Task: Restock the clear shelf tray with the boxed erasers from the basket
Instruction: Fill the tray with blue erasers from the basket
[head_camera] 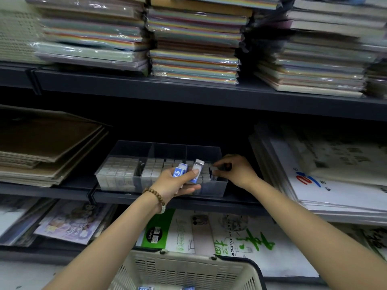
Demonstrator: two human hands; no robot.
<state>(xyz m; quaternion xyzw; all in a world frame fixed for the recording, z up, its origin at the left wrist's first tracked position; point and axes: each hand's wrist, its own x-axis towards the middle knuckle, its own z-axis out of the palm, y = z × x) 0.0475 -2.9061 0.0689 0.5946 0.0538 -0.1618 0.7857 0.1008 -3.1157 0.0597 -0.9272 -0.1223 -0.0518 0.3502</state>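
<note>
A clear shelf tray [213, 188] with three compartments sits on the middle shelf, holding rows of boxed erasers [120, 170] standing on end. My left hand [174, 182] is in front of the tray and grips a few blue-and-white boxed erasers [196, 170]. My right hand [235, 171] reaches into the right compartment, its fingertips pinched on one small eraser box [214, 169] among the rows. A beige plastic basket [188, 271] stands below me at the bottom edge, with two blue eraser boxes [145, 288] just showing inside.
Stacks of wrapped coloured paper [194, 49] fill the upper shelf. Brown sketch pads [46, 147] lie left of the tray, white paper packs [335, 174] to its right. Sketch paper packs [209, 233] lie on the lower shelf behind the basket.
</note>
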